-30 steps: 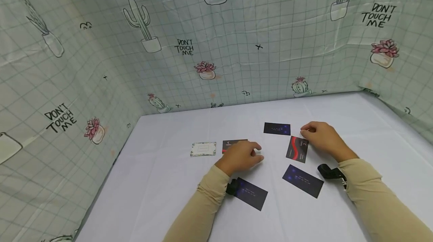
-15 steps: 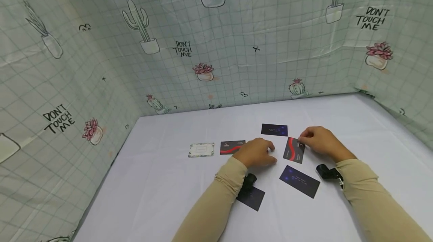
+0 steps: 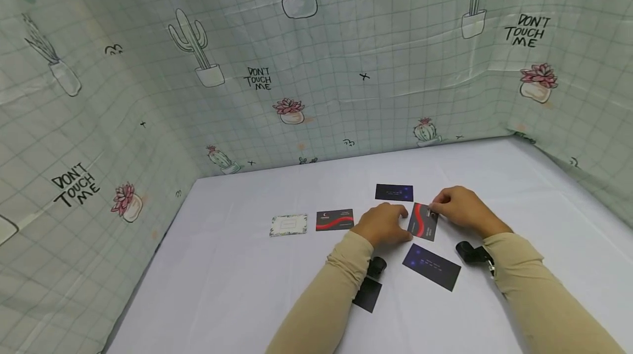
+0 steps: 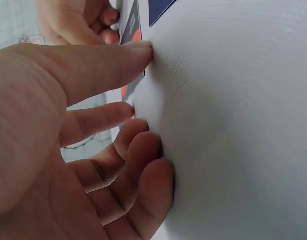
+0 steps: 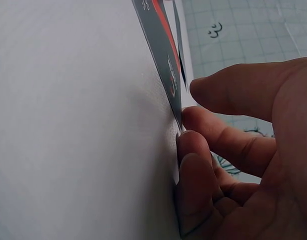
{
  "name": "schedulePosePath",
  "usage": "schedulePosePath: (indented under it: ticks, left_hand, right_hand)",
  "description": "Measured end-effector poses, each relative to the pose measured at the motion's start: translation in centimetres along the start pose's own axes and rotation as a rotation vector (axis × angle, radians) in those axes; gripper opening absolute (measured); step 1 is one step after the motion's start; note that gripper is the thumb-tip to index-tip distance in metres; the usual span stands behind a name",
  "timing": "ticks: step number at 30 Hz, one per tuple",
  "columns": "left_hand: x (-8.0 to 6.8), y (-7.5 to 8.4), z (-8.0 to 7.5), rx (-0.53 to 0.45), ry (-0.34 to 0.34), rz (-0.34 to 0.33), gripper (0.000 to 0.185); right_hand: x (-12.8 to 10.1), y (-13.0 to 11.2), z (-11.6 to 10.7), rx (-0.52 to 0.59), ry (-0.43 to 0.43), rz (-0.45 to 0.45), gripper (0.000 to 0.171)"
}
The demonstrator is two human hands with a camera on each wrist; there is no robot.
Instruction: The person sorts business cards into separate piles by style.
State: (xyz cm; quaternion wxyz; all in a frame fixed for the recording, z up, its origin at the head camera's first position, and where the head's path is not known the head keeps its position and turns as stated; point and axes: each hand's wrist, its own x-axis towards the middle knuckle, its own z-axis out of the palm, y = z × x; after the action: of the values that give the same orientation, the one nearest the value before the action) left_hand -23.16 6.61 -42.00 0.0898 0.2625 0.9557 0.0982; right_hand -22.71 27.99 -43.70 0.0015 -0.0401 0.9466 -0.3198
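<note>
A dark business card with a red wave (image 3: 422, 222) lies on the white cloth between the two hands. My left hand (image 3: 384, 225) rests at its left side, thumb and fingers spread apart; in the left wrist view the thumb tip is close to the card's edge. My right hand (image 3: 460, 208) is at the card's right end. In the right wrist view, its index fingertip touches the end of the card (image 5: 166, 65), while the thumb stays apart above. The card looks flat on the cloth.
A matching red-wave card (image 3: 334, 220) and a white card with a patterned border (image 3: 288, 225) lie to the left. Dark blue cards lie behind (image 3: 394, 192) and in front (image 3: 432, 267). Another dark card (image 3: 368, 294) is partly under the left forearm.
My left hand has moved right, from over the left red-wave card to beside the middle one. My right hand has come to that card's right end. The view has shifted slightly.
</note>
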Motion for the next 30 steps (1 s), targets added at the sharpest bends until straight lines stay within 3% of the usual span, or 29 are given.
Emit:
schedulePosePath:
  ticks: [15,30]
  left_hand:
    - [-0.3,0.2,0.1,-0.049,0.044,-0.062,0.048]
    - [-0.2,-0.3,0.4,-0.072,0.053,-0.065,0.052]
  right_hand:
    - [0.1,-0.2,0.1,0.013,-0.012,0.003,0.031]
    - [0.0,-0.9,0.9,0.365,-0.022,0.005,0.028]
